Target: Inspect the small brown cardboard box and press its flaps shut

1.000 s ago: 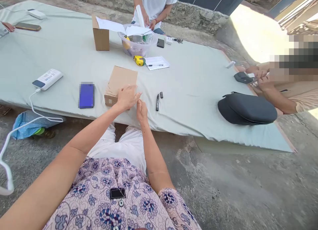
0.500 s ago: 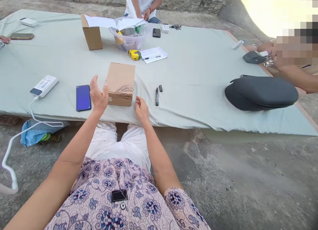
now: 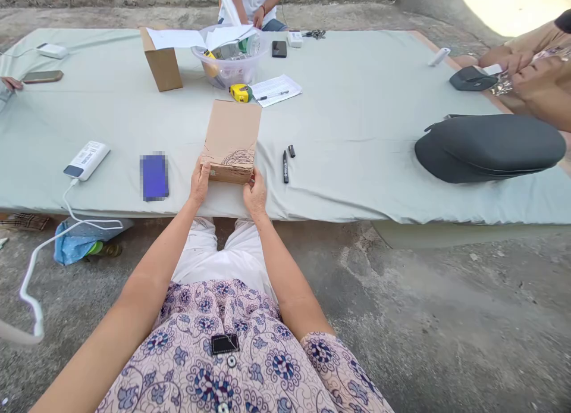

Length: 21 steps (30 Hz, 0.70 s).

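Observation:
A small brown cardboard box with black scribbled lines near its front edge lies on the pale green cloth-covered table. My left hand grips its near left corner and my right hand grips its near right corner. Both hands are closed on the box at the table's front edge. A black marker and its loose cap lie just right of the box.
A phone and a white power bank with a cable lie to the left. Farther back stand a second cardboard box, a plastic bowl, a yellow tape measure and papers. A dark case lies right. Other people's hands work at the far and right edges.
My left hand went from resting on the box, to lifted open beside it, to gripping its left corner. My right hand moved up onto the right corner. The box now points straight away.

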### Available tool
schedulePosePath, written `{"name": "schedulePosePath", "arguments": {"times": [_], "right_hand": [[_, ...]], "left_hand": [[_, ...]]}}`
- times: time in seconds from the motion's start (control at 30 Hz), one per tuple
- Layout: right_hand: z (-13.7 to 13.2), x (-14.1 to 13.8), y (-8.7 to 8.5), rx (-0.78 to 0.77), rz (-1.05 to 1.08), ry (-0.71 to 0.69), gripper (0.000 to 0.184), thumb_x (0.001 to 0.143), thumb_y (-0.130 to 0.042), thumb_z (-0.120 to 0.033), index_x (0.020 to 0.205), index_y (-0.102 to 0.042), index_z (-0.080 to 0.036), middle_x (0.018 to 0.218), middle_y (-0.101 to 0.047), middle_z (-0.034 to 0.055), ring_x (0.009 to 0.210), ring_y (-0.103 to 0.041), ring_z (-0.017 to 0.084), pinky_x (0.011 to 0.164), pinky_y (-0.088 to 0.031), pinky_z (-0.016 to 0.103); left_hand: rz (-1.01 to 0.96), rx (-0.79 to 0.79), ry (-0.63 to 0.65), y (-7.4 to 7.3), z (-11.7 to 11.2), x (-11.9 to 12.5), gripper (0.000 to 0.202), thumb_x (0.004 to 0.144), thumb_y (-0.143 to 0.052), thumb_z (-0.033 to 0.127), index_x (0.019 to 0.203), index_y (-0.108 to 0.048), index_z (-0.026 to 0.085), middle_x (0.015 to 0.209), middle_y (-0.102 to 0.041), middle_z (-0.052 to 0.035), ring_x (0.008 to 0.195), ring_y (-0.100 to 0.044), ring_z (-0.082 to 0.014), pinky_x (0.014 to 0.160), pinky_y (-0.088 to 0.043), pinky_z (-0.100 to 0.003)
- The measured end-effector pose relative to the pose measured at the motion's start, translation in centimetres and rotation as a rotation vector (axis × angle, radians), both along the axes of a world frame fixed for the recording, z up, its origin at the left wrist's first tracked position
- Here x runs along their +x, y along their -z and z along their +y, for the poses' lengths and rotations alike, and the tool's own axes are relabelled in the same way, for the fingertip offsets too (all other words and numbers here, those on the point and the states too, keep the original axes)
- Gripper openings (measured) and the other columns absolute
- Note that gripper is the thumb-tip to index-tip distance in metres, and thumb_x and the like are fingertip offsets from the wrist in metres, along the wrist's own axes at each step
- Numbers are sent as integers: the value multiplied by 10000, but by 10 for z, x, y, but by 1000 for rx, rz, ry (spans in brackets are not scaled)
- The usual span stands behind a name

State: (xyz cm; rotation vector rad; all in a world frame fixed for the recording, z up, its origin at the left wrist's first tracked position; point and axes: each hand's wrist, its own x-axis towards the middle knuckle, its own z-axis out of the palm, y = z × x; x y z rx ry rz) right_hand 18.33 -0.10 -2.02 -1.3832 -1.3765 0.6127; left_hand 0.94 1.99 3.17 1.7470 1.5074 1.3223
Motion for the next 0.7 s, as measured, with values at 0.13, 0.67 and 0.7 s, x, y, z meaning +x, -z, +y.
{"name": "schedulePosePath", "arguments": {"times": [0.13,0.67,0.7], "right_hand": [[0,-3,-2,-19,-71,-7,646,769,-438,-97,1414,-432,-135,1363,-600,171,1259,-568,279,1132,-455,493],[-12,-4,9,45,-51,10,583,832,-443,-138,1414,-447,-136,1308,-624,171,1121,-635,247,1018,-548,447],[-14,-4,11,57,-51,13,589,828,-448,-137,1416,-445,-130,1314,-620,176,1122,-638,248,1007,-557,441]], "left_hand": [[29,-53,-61,12,-9,-5,843,896,-258,818,1337,-550,162,1346,-643,-166,1285,-590,-258,1119,-453,-392],[-43,-14,-39,22,-15,-12,808,868,-360,827,1282,-581,169,1190,-695,-151,1147,-637,-277,1034,-500,-431],[-46,-7,-30,23,-15,-13,822,855,-360,842,1268,-589,170,1165,-702,-149,1112,-647,-277,1011,-511,-431]]}}
